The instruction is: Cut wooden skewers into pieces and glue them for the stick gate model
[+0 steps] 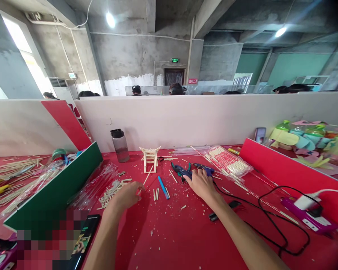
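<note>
Pinching one end of a thin stick (148,175) between its fingertips, the left hand (129,195) hangs over the left-centre of the red table (169,243). The right hand (201,184) lies well apart from it, palm down on a cluster of blue tools (187,173); whether its fingers grip one of them I cannot tell.

Just beyond the left hand, toward the far edge, stands a small frame (150,153) built of pale sticks; the upper end of the pinched stick reaches near its base. Between the hands lie a blue pen (163,187) and some short sticks (156,194), with pale scraps scattered around. A heap of short pieces (108,195) sits just left of the left hand, and a clear plastic bag (92,185) lies past it, beside the green divider (62,187).

Near the table's left near corner, a black phone (84,240) lies by the left forearm. A bottle (120,146) with a dark lid stands at the far edge, close to the white partition (171,120). Right of the tools, a packet of sticks (228,162) rests toward the far right corner. A black cord (281,186) loops over the right side, near a purple power strip (310,219) along the red divider (287,170).
</note>
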`<state>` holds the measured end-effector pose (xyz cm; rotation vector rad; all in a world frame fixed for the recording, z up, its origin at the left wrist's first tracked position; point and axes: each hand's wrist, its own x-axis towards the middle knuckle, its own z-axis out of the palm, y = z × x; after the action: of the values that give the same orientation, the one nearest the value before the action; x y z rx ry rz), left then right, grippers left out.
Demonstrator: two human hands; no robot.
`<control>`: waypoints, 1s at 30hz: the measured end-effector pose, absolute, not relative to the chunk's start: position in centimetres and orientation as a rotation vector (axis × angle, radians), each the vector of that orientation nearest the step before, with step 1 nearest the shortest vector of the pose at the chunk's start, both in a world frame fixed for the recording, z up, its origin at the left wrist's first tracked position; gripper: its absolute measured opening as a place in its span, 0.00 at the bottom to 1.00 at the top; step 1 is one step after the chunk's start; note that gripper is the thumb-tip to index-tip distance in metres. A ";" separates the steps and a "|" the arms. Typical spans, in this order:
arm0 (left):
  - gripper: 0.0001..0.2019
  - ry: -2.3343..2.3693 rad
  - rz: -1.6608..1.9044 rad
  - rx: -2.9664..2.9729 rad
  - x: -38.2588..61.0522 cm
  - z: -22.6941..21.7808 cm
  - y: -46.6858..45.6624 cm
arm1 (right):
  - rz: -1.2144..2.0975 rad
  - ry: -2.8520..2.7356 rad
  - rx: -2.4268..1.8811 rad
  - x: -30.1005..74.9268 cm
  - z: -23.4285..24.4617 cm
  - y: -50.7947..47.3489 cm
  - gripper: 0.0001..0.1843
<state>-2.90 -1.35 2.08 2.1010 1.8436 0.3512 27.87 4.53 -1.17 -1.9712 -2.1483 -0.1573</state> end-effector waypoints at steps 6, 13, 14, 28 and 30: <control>0.18 1.867 0.319 2.075 -3.0 1.1 -0.8 | -0.168 -2.175 -1.964 27.1 -2.3 4.1 0.30; 0.18 1.871 0.304 2.160 -2.8 1.6 -1.0 | -0.140 -2.180 -1.916 26.3 -2.4 3.3 0.32; 0.18 1.887 0.338 2.150 -2.8 1.8 -1.0 | -0.144 -2.188 -1.896 26.2 -2.2 3.2 0.32; 0.09 1.782 0.729 2.057 0.0 0.4 0.5 | 0.357 -2.670 -1.258 22.5 -0.8 2.5 0.17; 0.10 1.793 0.709 2.041 0.1 0.1 0.5 | 0.399 -2.652 -1.249 22.5 -1.2 2.5 0.15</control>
<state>0.13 0.51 0.11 2.0408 1.7929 0.7086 22.50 2.48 -1.23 -1.2492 -2.6520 0.3993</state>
